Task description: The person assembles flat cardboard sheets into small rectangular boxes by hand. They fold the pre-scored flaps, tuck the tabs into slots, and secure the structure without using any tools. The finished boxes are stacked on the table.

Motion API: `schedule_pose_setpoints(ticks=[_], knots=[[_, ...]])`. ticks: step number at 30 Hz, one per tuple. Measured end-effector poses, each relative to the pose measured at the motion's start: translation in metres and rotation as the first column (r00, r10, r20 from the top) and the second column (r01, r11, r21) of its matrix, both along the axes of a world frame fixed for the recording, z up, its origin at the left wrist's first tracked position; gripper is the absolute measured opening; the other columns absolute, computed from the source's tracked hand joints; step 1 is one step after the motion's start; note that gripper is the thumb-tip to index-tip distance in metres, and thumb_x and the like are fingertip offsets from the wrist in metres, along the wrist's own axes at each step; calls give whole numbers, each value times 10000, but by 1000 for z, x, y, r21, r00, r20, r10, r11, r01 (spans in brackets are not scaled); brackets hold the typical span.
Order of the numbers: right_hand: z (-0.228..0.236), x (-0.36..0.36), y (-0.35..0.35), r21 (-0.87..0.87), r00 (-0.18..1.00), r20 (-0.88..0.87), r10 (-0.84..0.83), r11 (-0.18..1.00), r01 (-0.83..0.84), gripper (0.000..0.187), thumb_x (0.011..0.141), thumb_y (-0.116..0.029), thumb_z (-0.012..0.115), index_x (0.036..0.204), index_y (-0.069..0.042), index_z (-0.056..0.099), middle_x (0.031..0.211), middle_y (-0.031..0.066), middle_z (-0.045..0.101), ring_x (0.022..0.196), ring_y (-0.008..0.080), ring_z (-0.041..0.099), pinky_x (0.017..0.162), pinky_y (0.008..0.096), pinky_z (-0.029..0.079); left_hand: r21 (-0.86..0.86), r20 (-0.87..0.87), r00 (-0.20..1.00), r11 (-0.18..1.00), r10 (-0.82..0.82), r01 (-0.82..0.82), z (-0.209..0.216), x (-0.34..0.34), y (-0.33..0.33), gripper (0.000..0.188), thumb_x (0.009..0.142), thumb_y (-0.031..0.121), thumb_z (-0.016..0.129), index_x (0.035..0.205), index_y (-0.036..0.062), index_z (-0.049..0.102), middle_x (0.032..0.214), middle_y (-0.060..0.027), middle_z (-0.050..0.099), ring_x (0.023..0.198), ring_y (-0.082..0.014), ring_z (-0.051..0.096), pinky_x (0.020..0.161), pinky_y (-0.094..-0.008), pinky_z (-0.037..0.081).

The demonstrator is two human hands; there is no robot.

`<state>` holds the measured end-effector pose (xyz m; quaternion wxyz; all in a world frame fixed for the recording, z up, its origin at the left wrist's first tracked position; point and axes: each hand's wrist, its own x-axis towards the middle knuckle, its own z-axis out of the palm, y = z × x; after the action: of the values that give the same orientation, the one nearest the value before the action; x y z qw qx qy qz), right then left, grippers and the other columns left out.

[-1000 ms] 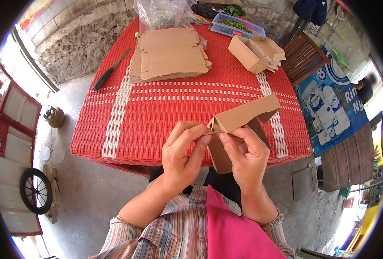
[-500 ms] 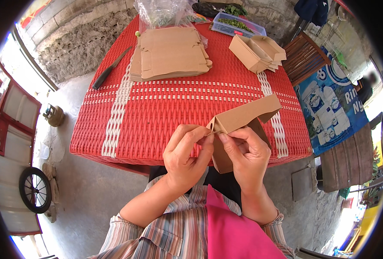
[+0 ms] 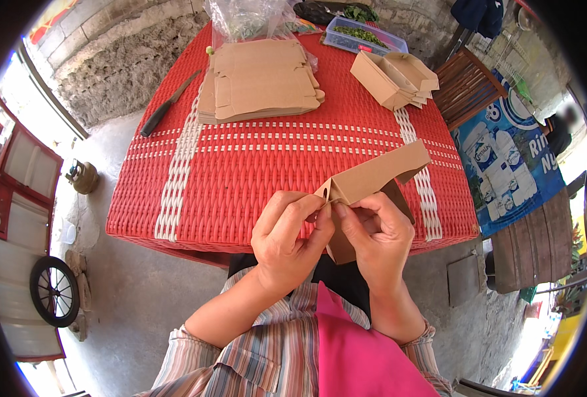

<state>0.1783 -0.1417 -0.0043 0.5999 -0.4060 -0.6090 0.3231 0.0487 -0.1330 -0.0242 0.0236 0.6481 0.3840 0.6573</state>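
A brown cardboard box (image 3: 379, 173), partly folded up, is held tilted at the near edge of the red woven table (image 3: 240, 192). My left hand (image 3: 288, 233) pinches a flap at the box's left corner between thumb and fingers. Right beside it, my right hand (image 3: 377, 231) grips the same corner, its thumb pressed next to the left thumb. Both hands are closed on the cardboard. The lower side of the box is partly hidden behind my right hand. Exactly how the corner flaps sit between my fingertips is too small to tell.
A stack of flat cardboard blanks (image 3: 264, 79) lies farther back, with a knife (image 3: 168, 106) to its left. Folded boxes (image 3: 393, 78) stand at the far right, near a plastic container (image 3: 366, 36) of chopped greens. A clear plastic bag (image 3: 250, 20) sits behind the stack.
Both hands still pinch the box corner. The fingers of my left hand have shifted slightly right and up, and the box has tilted a little.
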Motion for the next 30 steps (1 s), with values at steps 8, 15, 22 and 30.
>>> schedule_pose_setpoints(ticks=[8, 15, 22, 30], knots=[[-4, 0, 3, 42, 999, 34, -29, 999, 27, 122, 842, 76, 714, 944, 33, 664, 890, 65, 704, 813, 85, 656, 720, 227, 514, 126, -97, 992, 990, 78, -66, 1, -1, 4, 244, 681, -94, 735, 887, 0, 644, 797, -85, 610, 632, -217, 584, 541, -314, 473], [-8, 4, 5, 97, 997, 75, -6, 995, -1, 123, 875, 94, 681, 979, 40, 645, 947, 48, 678, 853, 74, 648, 720, 200, 521, 154, -156, 986, 988, 50, -26, 4, -4, 10, 255, 673, -97, 722, 895, -3, 637, 817, -89, 592, 647, -236, 579, 553, -326, 478], [-9, 8, 10, 170, 992, 127, 23, 984, -45, 134, 889, 90, 664, 1015, 50, 642, 977, 61, 682, 868, 87, 648, 735, 211, 524, 172, -155, 986, 985, 54, -27, 3, -3, 13, 266, 658, -93, 728, 887, 3, 632, 816, -89, 583, 645, -242, 579, 558, -329, 485], [-3, -1, 3, 26, 996, -94, -9, 1000, 11, 134, 851, 94, 681, 968, 31, 662, 935, 65, 686, 842, 120, 659, 744, 247, 511, 198, -172, 984, 980, 38, -3, 2, 0, 14, 273, 644, -92, 730, 876, 7, 626, 807, -90, 575, 642, -245, 578, 541, -332, 480]])
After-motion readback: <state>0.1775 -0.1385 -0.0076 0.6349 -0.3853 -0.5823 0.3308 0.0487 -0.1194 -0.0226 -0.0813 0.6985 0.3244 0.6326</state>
